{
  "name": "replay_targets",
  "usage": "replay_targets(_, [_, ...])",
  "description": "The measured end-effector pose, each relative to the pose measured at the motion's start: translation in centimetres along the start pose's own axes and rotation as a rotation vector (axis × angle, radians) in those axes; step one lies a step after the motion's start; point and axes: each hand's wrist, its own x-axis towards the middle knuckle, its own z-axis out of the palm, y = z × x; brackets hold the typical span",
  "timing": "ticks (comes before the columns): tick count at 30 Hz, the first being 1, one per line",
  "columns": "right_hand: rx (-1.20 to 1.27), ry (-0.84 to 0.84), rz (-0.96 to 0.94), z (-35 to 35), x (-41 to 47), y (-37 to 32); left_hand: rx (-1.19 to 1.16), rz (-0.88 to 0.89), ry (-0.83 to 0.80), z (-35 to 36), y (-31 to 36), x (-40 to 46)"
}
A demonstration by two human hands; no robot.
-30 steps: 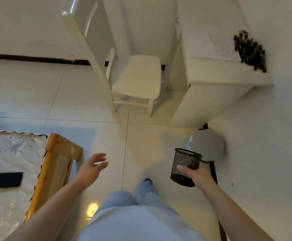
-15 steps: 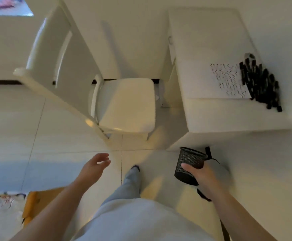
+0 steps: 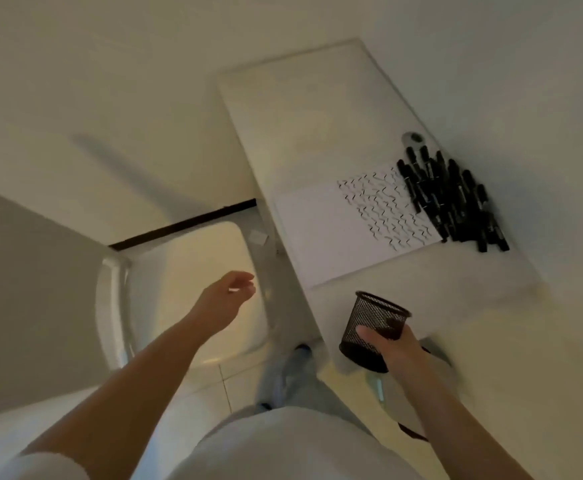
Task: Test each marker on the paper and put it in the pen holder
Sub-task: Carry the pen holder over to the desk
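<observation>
Pale floor tiles and a plain wall surround me, with a dark skirting strip (image 3: 182,224) running behind the furniture. At the left stands a white chair (image 3: 193,289), its seat tucked close beside the desk (image 3: 304,109); it sits between my left arm and the desk's near corner. My left hand (image 3: 226,299) hangs above the seat, fingers loose and slightly curled, holding nothing. Below, my leg and shoe (image 3: 300,351) show between chair and desk. My right hand (image 3: 392,344) grips the black mesh pen holder (image 3: 369,327), thumb across its wall, the open mouth tilted up and away from me toward the desk. It is over the desk's near edge; I cannot tell whether it touches the top. On the desk lies the white paper (image 3: 321,230), its right part covered in rows of black squiggles (image 3: 387,209). Just beside and partly over the paper's right edge is the heap of black markers (image 3: 453,199), their long axes mostly running from far-left to near-right, roughly along the desk's length. A small round grey object (image 3: 413,137) lies beyond the heap. Compared with half a second ago, the desk and chair loom closer and turned in view, and the holder has risen from below the desk's corner up to its edge.
</observation>
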Motion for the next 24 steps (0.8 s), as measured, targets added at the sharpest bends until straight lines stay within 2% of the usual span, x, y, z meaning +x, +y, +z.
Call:
replay_targets(3, [0.023, 0.077, 0.008, -1.3, 1.9, -1.7, -0.047, -0.006, -0.071, 1.2, 2.9, 2.4])
replay_targets(8, [0.114, 0.233, 0.01, -2.9, 4.0, -3.0, 0.192, 0.134, -0.147, 2.3, 6.5, 6.0])
replay_targets(14, [0.175, 0.381, 0.019, -3.9, 4.8, -3.0, 0.445, 0.327, -0.331, 5.3, 12.9, 10.9])
replay_targets(19, [0.246, 0.566, 0.061, -4.6, 4.4, -2.6, 0.643, 0.548, -0.553, 10.7, 17.2, 15.5])
replay_targets(24, [0.248, 0.853, 0.075, -3.3, 6.7, -4.9, 1.055, 0.835, -0.744, 14.8, 19.0, 21.4])
